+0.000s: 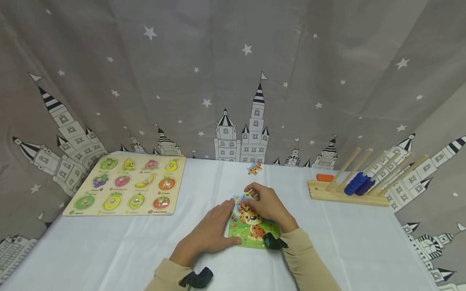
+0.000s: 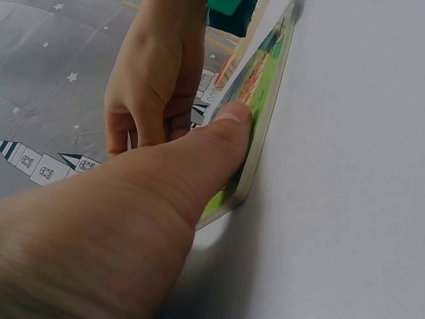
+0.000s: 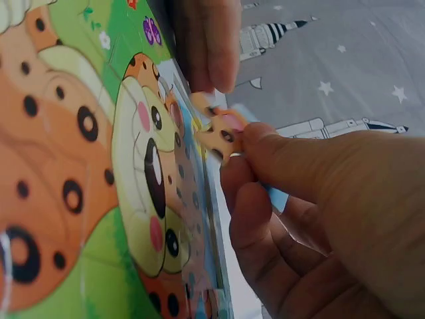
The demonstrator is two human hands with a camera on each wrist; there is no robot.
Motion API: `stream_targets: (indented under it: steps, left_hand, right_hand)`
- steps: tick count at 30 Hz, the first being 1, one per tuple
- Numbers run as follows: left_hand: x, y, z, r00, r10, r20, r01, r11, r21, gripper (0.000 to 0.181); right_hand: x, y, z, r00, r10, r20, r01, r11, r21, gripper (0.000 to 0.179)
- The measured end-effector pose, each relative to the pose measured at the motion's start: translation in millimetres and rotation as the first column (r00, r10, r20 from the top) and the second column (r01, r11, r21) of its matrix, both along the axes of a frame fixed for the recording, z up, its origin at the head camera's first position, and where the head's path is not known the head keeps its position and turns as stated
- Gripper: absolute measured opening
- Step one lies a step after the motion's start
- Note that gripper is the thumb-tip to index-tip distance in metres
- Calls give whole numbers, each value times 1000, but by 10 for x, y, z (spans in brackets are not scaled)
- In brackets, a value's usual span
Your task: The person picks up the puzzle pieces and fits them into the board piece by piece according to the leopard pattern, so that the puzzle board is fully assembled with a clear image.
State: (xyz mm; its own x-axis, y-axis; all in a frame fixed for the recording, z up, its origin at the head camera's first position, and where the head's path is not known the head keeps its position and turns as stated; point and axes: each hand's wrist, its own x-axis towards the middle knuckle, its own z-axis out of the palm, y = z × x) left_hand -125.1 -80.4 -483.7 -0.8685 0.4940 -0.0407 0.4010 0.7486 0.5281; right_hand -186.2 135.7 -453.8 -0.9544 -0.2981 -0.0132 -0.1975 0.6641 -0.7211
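Observation:
A jigsaw board (image 1: 245,240) with a cartoon leopard on green lies on the white tablecloth in the head view. My right hand (image 1: 269,204) is over its top part. Thumb and fingers pinch a puzzle piece (image 3: 226,133), orange with dark spots and some blue, at the upper edge of the picture in the right wrist view. Along the board's left side lies my left hand (image 1: 209,230), fingers extended toward the upper left corner. Its thumb (image 2: 232,119) presses on the board near the lower left edge. Another loose puzzle piece (image 1: 254,169) lies beyond the board.
At the left is a wooden fruit puzzle (image 1: 125,212). A wooden peg stand (image 1: 346,198) with blue rings is on the right, an orange block (image 1: 325,178) at its back. Behind the table hangs a grey curtain (image 1: 174,52) with castles and stars.

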Motion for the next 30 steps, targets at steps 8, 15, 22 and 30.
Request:
stream_targets:
  steps: [8,15,22,30]
  left_hand:
    - [-17,12,68,1000,7,27,-7,1000,2,111]
    - [-3,5,81,1000,7,23,-8,1000,9,110]
    - [6,12,64,1000,-5,7,5,1000,22,107]
    - [25,-8,61,1000,-30,-6,30,1000,0,99]
  right_hand:
    - [-44,-54,59,999,15,37,-16,999,51,17]
    - [-64,-121,44,997,74,26,-77,992,105,21]
    - [-60,-177,-1,998,62,-6,-61,989,134,20]
    - [-9,-202,-21,996,76,-54,-66,982,177,19]
